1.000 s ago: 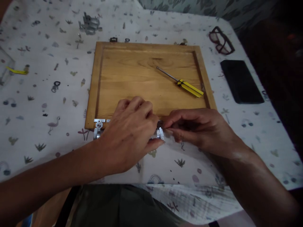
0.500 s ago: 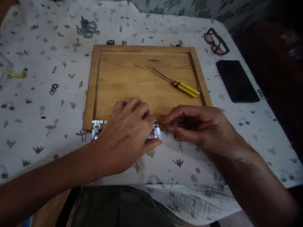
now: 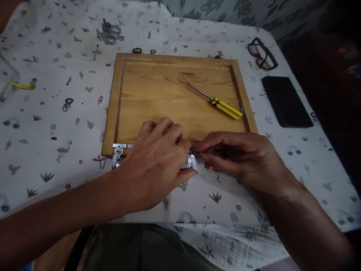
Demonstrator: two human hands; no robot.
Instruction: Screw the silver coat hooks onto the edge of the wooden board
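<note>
A wooden panel with a raised frame (image 3: 158, 98) lies on the table, its near edge towards me. Along that edge sits a silvery metal bracket with curved clips (image 3: 119, 151); screw heads show at its left end. My left hand (image 3: 158, 165) is closed over the bracket's middle, pressing it against the wood and hiding much of it. Close by the bracket's right end, my right hand (image 3: 239, 154) pinches thumb and fingertips together; what sits between them is too small to make out. A yellow-handled screwdriver (image 3: 227, 109) rests on the panel.
Several grey metal clips (image 3: 109, 32) lie at the back left. Towards the right edge are eyeglasses (image 3: 262, 54) and a black phone (image 3: 287, 101). A yellow strip (image 3: 21, 86) lies at the far left. A patterned cloth (image 3: 76, 124) covers the table.
The whole view has shifted slightly, so things appear a little further right. My right fingertips have moved slightly in towards the bracket's right end; my left hand keeps its hold.
</note>
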